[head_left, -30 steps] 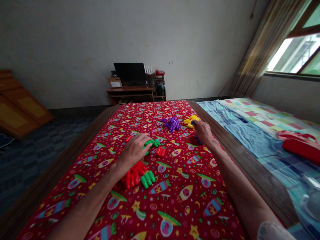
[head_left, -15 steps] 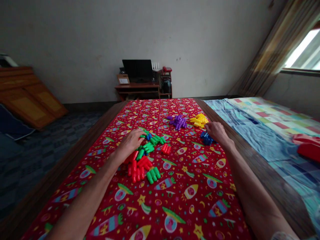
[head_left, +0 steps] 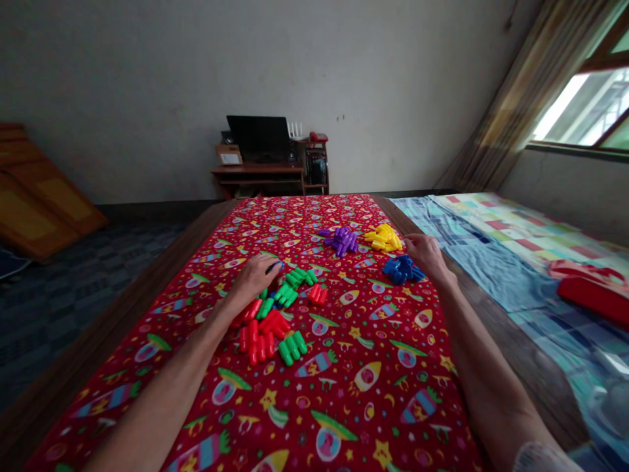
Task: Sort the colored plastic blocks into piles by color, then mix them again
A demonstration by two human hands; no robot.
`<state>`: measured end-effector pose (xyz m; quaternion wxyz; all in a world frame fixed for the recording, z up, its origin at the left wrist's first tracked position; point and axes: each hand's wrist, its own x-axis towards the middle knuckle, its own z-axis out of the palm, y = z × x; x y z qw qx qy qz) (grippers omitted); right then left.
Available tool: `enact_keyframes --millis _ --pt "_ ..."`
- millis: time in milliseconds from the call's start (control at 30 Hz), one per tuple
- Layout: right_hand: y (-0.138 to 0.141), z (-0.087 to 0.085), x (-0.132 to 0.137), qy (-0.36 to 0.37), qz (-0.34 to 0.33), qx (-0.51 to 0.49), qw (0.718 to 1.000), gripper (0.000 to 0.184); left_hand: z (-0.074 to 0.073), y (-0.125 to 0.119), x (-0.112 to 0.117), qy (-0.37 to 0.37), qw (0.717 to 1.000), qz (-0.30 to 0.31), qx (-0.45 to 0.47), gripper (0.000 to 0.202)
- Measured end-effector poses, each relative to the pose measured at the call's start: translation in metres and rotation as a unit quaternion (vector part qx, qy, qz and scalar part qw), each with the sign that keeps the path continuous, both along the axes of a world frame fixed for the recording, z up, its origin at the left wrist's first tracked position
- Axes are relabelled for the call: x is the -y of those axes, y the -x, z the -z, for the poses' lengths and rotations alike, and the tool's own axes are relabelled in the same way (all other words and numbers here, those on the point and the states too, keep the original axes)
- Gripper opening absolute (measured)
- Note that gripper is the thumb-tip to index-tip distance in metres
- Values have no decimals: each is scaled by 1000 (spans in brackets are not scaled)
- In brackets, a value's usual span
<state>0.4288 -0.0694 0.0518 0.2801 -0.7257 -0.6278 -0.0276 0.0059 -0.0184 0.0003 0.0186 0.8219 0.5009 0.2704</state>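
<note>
Small plastic peg-like pieces lie on a red rocket-print cloth (head_left: 344,393). Mixed red pieces (head_left: 260,328) and green pieces (head_left: 289,288) sit in the middle. My left hand (head_left: 253,278) rests curled at the top left of this mix, its fingertips pinching a blue piece (head_left: 274,265). Farther off are a purple pile (head_left: 341,240), a yellow pile (head_left: 383,237) and a blue pile (head_left: 403,269). My right hand (head_left: 425,252) lies curled just right of the blue pile, touching it; what its fingers hold, if anything, is hidden.
The cloth covers a wooden table (head_left: 521,367). A bed with a patchwork sheet (head_left: 515,236) and a red object (head_left: 594,298) is at the right. A desk with a monitor (head_left: 260,141) stands at the far wall. Wooden panels (head_left: 34,203) lean at the left.
My left hand has pulled back left and taken a blue piece out of the green ones. My right hand has drawn back from the yellow pile to the blue pile's right side.
</note>
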Motion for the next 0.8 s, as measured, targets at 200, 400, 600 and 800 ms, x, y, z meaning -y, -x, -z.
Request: enact_keyframes --millis 200,400,600,800 --pt "62 -16 14 -32 -213 -144 966 34 -31 -37 35 102 972 9 212 44" --pt "151 -2 46 45 -477 -138 867 22 -33 -81 79 245 916 85 306 51" --pt "98 -16 28 24 -297 -30 954 18 -50 -48 64 141 983 75 89 37" --pt "-3 -15 6 106 -31 104 988 24 -65 14 41 180 977 14 -110 29"
